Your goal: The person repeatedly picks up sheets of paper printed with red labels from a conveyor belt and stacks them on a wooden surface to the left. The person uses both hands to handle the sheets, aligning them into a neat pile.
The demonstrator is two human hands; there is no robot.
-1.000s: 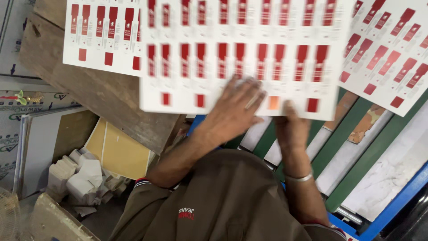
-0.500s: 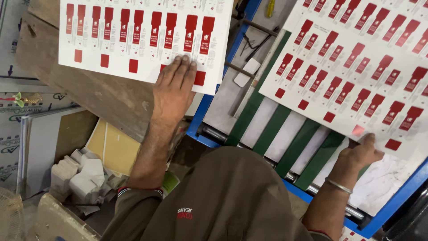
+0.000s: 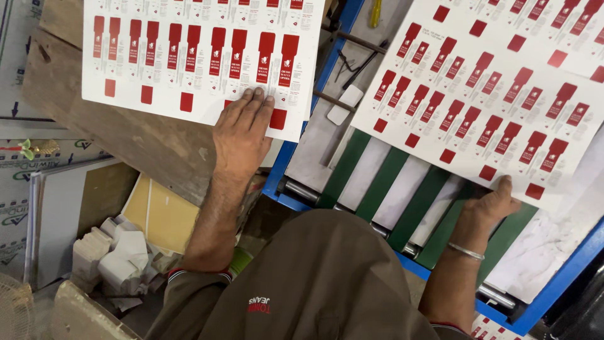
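Observation:
My left hand [image 3: 242, 135] lies flat, fingers together, on the near edge of a white printed sheet [image 3: 189, 56] covered in rows of red shapes, which rests on a wooden board [image 3: 145, 145]. My right hand [image 3: 494, 204] grips the near edge of a second printed sheet [image 3: 491, 94] of the same kind. That sheet lies tilted over green and white conveyor belts [image 3: 402, 189] in a blue-framed machine [image 3: 547, 289]. A metal bangle [image 3: 465, 250] sits on my right wrist.
Below the board at left lie a yellow card [image 3: 160, 217], scraps of white cut paper [image 3: 116, 264] and flat cardboard sheets [image 3: 50, 214]. A yellow-handled tool [image 3: 375, 12] rests on the grey machine plate [image 3: 327, 126] between the two sheets.
One sheet held by both hands has gone to the right onto the belts with my right hand. My left hand has shifted left and settled flat on the sheet on the board.

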